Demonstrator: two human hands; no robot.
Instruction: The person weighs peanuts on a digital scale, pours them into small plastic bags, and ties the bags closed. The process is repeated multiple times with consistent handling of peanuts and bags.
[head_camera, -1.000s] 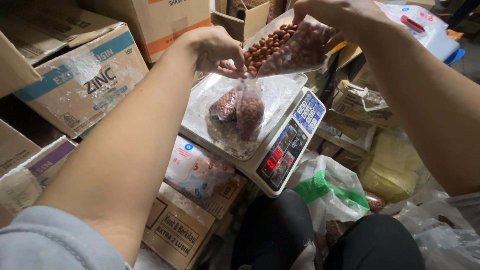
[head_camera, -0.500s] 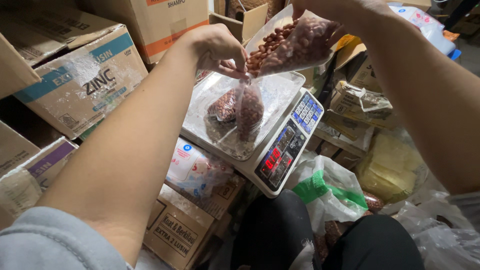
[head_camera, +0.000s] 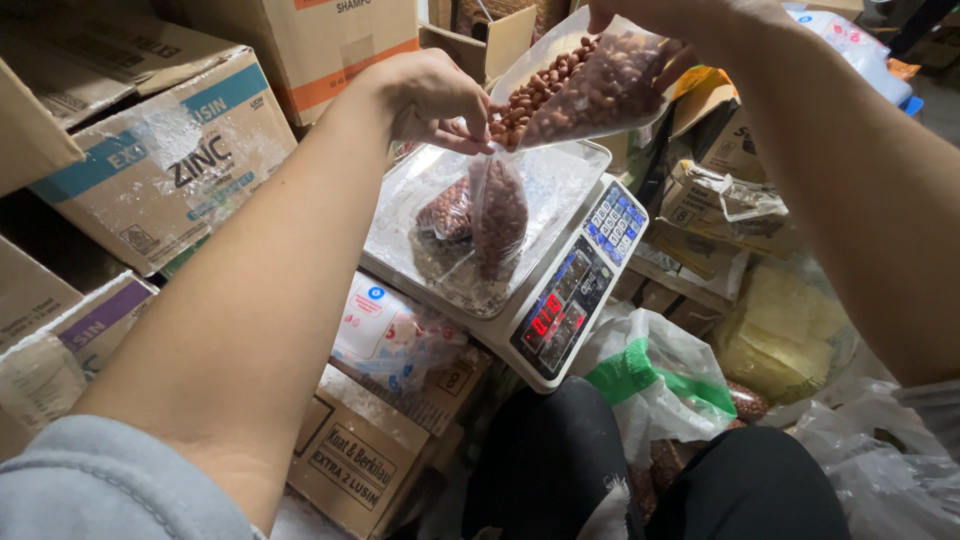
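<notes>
A clear, crinkled plastic bag of reddish-brown peanuts (head_camera: 590, 85) is held tilted above the digital scale (head_camera: 560, 300), whose tray carries a smaller, soft peanut pouch (head_camera: 497, 215). The left hand (head_camera: 435, 100), at 9 o'clock of the bag, pinches the pouch's mouth; the right hand (head_camera: 690, 20), at 1 o'clock, grips the bag's top. Cardboard boxes (head_camera: 170, 160) crowd the scale's 9 o'clock edge.

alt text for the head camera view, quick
A person's right hand tips a clear bag of peanuts over a small bag that the left hand holds open on a digital scale, with cardboard boxes around.
</notes>
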